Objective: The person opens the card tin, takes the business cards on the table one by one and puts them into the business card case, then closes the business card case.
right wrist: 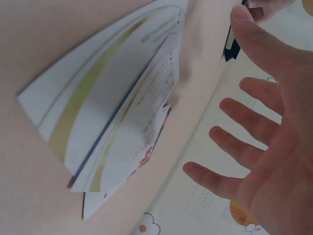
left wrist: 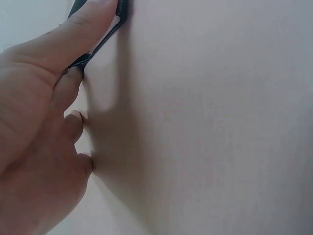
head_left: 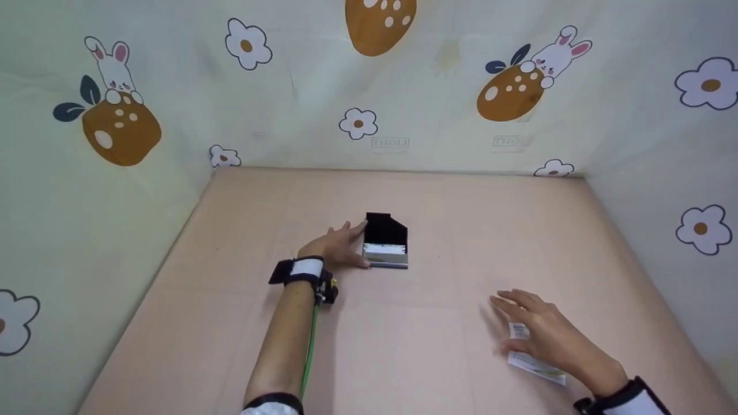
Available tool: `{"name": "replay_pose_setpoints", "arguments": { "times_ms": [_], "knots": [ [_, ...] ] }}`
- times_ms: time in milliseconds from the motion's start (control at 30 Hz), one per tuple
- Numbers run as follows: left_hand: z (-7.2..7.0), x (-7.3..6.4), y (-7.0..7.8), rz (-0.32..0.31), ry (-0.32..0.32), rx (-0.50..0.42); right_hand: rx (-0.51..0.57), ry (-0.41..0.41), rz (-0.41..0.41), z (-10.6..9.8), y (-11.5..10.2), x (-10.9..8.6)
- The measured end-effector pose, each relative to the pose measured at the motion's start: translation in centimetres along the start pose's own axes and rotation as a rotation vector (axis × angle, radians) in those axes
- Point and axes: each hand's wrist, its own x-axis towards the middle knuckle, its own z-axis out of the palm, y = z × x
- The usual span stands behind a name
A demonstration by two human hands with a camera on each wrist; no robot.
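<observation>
A black card holder point(head_left: 385, 230) with a shiny, silvery front strip stands on the table in the head view. My left hand point(head_left: 337, 245) grips its left side, thumb at the near lower corner and a finger at the far edge. In the left wrist view, the thumb lies across the holder's dark edge point(left wrist: 122, 12). Several white printed cards point(right wrist: 98, 112) with gold curved bands lie by my right hand point(head_left: 545, 328), partly hidden under it in the head view. The right hand hovers over them with fingers spread, holding nothing.
A pale pinkish cover point(head_left: 403, 334) lies over the table. Light cloth walls point(head_left: 288, 109) printed with rabbits, brown fruit and flowers rise at the back and both sides. A green cable point(head_left: 311, 346) runs along the left forearm from the wrist camera.
</observation>
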Motion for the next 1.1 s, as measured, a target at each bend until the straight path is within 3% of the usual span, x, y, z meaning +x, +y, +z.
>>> {"name": "replay_pose_setpoints", "arguments": {
  "times_ms": [300,833,1100],
  "knots": [
    [0.3,0.2,0.2,-0.016,-0.003,0.008,-0.021,0.013,-0.032,0.2,0.8,-2.3],
    [0.2,0.2,0.0,-0.008,-0.003,0.03,-0.041,-0.079,0.072,-0.6,2.0,-4.6],
    [0.0,0.0,-0.1,0.011,-0.004,0.008,-0.055,-0.149,0.192,-1.1,2.0,-5.0]
  ]
}}
